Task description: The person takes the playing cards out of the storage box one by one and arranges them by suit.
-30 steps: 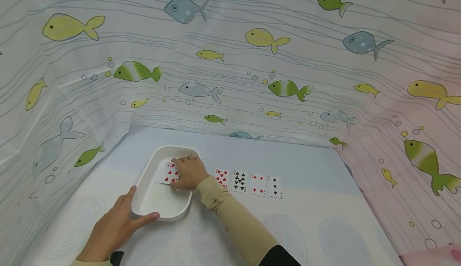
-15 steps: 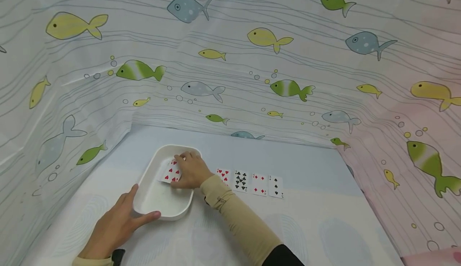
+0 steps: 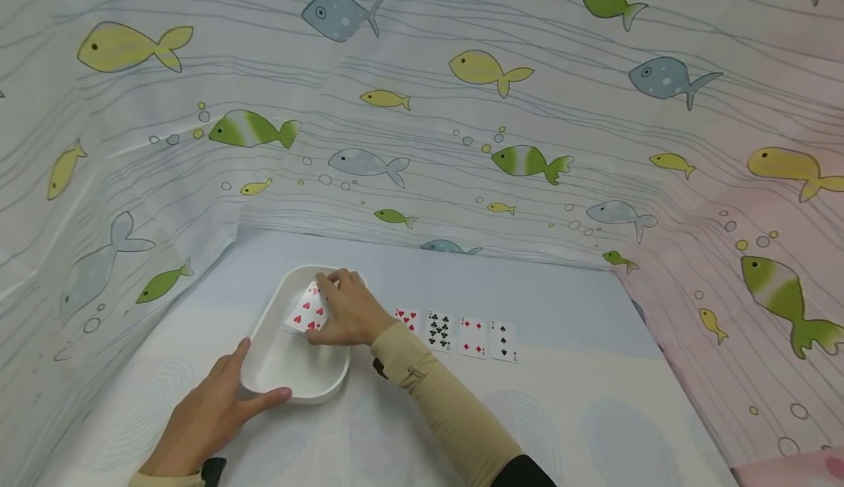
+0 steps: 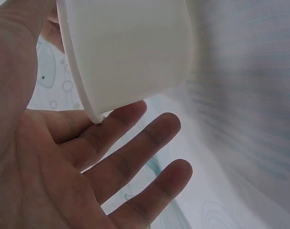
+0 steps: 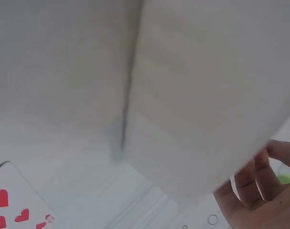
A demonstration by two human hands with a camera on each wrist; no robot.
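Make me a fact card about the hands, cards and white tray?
Left hand: touches the near left corner of a white, round-cornered, plastic-looking tray
Right hand: pinches a white rectangular playing card with red hearts, over or inside the tray
Row right of tray: white rectangular red-hearts card, black-clubs card, red-diamonds card, black-spades card
Background: white fish-print sheet

Tan sleeves (image 3: 448,414) on both arms
Just behind the bare right hand (image 3: 349,311): small dark marking (image 3: 415,373), black piece (image 3: 379,367); farther back, black fabric (image 3: 524,474). Behind the left hand (image 3: 207,414): black band (image 3: 214,470).
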